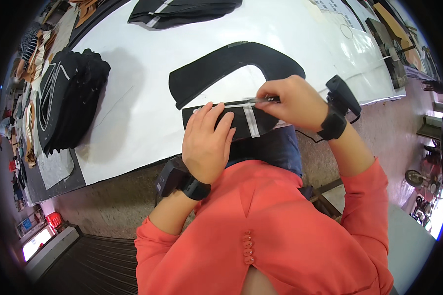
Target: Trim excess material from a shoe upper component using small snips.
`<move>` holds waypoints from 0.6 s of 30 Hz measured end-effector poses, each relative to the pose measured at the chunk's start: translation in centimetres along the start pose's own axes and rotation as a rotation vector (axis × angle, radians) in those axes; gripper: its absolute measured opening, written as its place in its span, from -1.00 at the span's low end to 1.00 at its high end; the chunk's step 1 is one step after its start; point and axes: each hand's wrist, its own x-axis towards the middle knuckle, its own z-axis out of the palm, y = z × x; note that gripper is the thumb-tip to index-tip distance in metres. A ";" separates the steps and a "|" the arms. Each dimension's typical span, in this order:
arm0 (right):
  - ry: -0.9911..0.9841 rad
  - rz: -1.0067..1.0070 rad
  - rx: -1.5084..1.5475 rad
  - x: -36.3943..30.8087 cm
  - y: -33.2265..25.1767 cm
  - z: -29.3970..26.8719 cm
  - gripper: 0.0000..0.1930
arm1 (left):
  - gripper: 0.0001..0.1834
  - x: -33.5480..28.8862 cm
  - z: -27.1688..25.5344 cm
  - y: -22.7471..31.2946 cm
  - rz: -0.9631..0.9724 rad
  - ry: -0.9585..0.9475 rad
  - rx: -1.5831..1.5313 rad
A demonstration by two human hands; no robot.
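Note:
A curved black fabric piece (238, 120) with a pale band across it lies at the table's near edge, a thin white strip along its upper edge. My left hand (207, 140) rests on its left part, fingers stretched out and slightly spread. My right hand (295, 101) is closed around a slim tool (270, 99) with a dark handle and a thin grey tip. That tip is at the piece's upper edge, near the pale band; blur and my fingers hide the tool's exact kind. Just beyond lies a larger curved black piece (202, 78), flat on the white table top.
A thick stack of black pieces (74, 98) stands at the left of the white table (147, 118). More black pieces with a pale band (182, 12) lie at the far edge. A wooden and metal fixture (389, 49) is at the far right.

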 end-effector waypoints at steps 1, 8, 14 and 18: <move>0.006 0.040 0.006 -0.2 0.0 -0.4 -0.79 | -0.66 0.2 0.0 0.2 -0.001 -0.002 0.004; -0.055 0.263 0.221 -0.8 -0.9 -0.2 -0.75 | -0.66 0.1 0.6 0.3 0.052 0.013 -0.036; -0.033 0.329 0.359 -0.4 -0.6 -0.4 -0.74 | -0.65 0.3 0.3 0.5 0.055 -0.007 -0.026; 0.015 0.343 0.184 -0.4 -0.3 0.3 -0.72 | -0.66 0.3 0.3 0.4 0.044 -0.003 -0.045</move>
